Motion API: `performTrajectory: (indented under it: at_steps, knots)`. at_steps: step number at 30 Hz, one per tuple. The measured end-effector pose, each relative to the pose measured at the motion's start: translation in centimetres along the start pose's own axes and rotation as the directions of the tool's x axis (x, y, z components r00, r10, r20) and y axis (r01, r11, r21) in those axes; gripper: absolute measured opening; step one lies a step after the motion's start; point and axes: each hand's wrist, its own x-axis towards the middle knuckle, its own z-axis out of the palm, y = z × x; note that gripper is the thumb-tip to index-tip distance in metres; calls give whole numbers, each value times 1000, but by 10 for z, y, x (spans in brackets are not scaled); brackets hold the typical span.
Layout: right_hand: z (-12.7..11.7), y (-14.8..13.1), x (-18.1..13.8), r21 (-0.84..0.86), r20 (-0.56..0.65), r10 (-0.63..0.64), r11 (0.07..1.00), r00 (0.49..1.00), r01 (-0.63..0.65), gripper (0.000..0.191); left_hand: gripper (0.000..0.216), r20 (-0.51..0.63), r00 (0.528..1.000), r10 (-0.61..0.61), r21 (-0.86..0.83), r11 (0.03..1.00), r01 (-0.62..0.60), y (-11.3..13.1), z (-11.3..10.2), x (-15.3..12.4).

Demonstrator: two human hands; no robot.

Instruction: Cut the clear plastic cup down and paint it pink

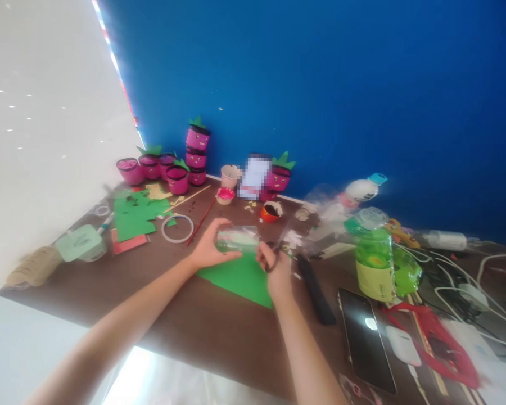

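Note:
My left hand (211, 247) is wrapped round a clear plastic bottle piece (238, 238), holding it just above a green paper sheet (241, 278) on the brown table (202, 326). My right hand (276, 270) is closed on a pair of scissors (274, 251), whose dark handles show at my fingers right beside the bottle piece's right end. The blades are blurred and partly hidden.
Pink strawberry-like cups (196, 152) stand along the blue wall. Green and red paper scraps (132, 219), a tape ring (177, 228) and a thin stick (200, 222) lie at left. Right: a green bottle (377, 261), a phone (365, 337), a black bar (316, 289), cables (468, 287).

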Motion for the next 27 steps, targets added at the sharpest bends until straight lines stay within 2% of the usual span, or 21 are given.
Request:
performTrajectory:
  at_steps: [3,6,12,17,20,23,25,27]
  knots:
    - [1,0,-1,-29,31,19,999,999,-18,32,68,4,997,79,78,994,-79,1,-1,2]
    - [1,-4,-2,-61,-1,12,998,1000,-12,31,67,75,990,119,97,987,-126,3,-3,2]
    - [-2,-13,-2,-141,-89,-12,990,996,0,21,63,188,975,122,36,991,-131,5,-6,1]
    - [0,-10,0,-149,-59,-45,988,997,35,23,77,335,934,124,123,977,-173,10,-8,3]
    - [1,-9,0,-158,-42,-90,984,995,83,26,73,417,904,92,155,973,-170,11,-7,1]
    - [-1,-10,0,-180,-78,-192,968,978,176,31,69,370,929,7,245,964,-105,8,-3,-2]
    - [-4,-10,0,-228,-102,-247,949,964,219,35,69,268,963,-24,345,936,-73,3,-2,-3]
    - [-7,-9,0,-299,-65,-248,929,967,218,38,66,162,987,19,445,891,-90,-1,-1,-1]
